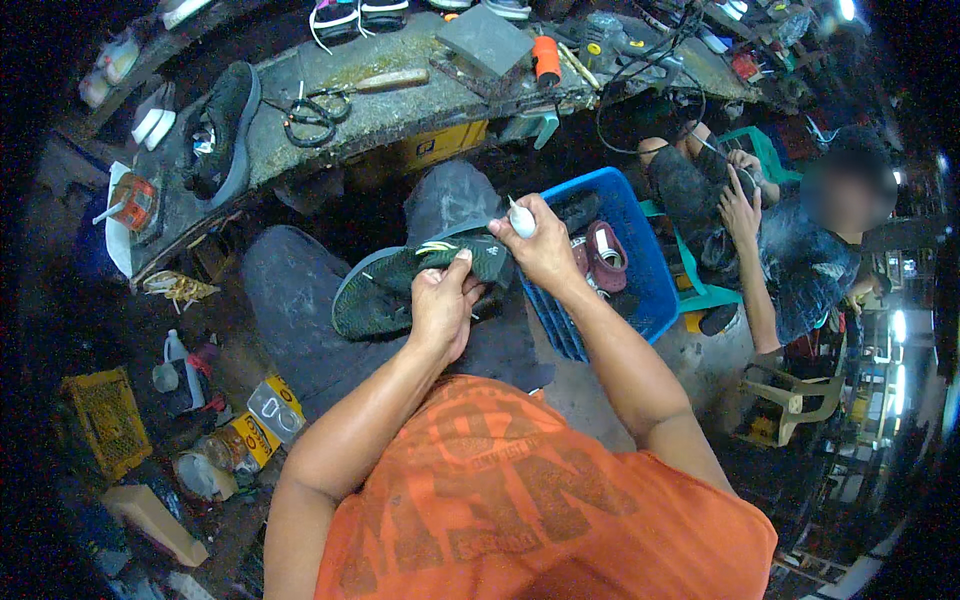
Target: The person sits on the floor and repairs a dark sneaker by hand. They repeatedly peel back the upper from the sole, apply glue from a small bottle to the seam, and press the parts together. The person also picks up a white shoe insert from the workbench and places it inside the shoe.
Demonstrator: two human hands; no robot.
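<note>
A dark green sneaker (375,295) lies across my lap, toe to the lower left, its other end raised to the right. My left hand (442,310) is closed on it, thumb pressing its upper beside a pale yellow stripe. My right hand (535,240) grips a small white squeeze bottle (522,220) with a narrow nozzle pointing up, held at the shoe's right end. Whether those fingers also touch the shoe is unclear. Just right of the shoe, a blue plastic crate (648,270) holds maroon shoes (607,255).
A cluttered bench (300,50) runs ahead, with scissors (310,125), a black shoe (225,130) and an orange cylinder (546,62). A co-worker (800,280) sits at right, holding an object. A yellow crate (105,420) and bottles are at lower left; a plastic chair (790,400) is at right.
</note>
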